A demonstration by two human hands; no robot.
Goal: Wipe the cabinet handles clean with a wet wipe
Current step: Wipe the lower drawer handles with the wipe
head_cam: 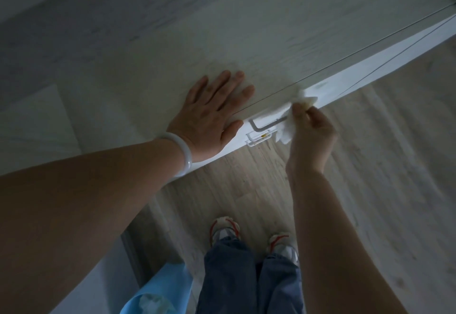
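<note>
Wiping slim grey metal cabinet handle (265,126) on white door edge, right hand (312,138) pinching crumpled white wet wipe (287,122) against bar; left hand (212,116), fingers spread flat, bracing pale wood-grain door (197,49), likely steadying it.

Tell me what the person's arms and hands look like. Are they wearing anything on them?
Both forearms are bare, with no sleeves showing. The left hand has a smooth, pale, milky bangle round its wrist. The right hand wears nothing that can be seen: no ring, watch or glove.
</note>
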